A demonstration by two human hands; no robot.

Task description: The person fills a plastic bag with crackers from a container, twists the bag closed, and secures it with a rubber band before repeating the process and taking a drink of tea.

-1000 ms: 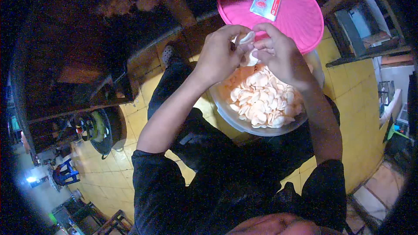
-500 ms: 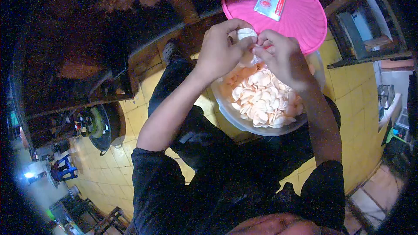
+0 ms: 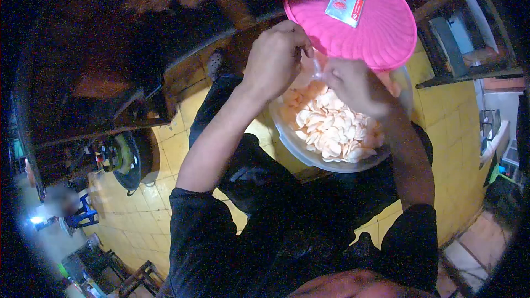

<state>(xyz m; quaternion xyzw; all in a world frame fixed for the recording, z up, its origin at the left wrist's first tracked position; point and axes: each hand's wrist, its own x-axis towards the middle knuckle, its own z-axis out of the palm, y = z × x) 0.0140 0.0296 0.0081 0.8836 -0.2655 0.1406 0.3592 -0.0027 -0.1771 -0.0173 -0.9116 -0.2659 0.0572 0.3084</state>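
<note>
My left hand [image 3: 277,58] is closed above the far left side of a tub [image 3: 301,157]. My right hand [image 3: 356,83], slightly blurred, is closed just beside it, over the tub's far side. Between the two hands stretches a thin strip of clear plastic bag [image 3: 317,68], pinched by the fingers of both. What the bag contains is mostly hidden behind the hands. Below them, the translucent tub holds a heap of pale pinkish-white crackers [image 3: 334,127]. Beyond the hands lies a round pink ribbed lid [image 3: 381,36], with a flat printed packet [image 3: 345,5] on top.
The tub sits close to my legs [image 3: 254,182] over a yellow tiled floor [image 3: 171,157]. At the left, a dark wok-like pan [image 3: 132,174] stands beside dark wooden furniture [image 3: 110,83]. A small blue stool [image 3: 85,212] is farther off. Wooden shelving [image 3: 464,49] stands at the right.
Both hands have turned, hiding the white contents that showed between the fingers. A stretched strip of clear plastic now shows between them. My right hand has shifted slightly down.
</note>
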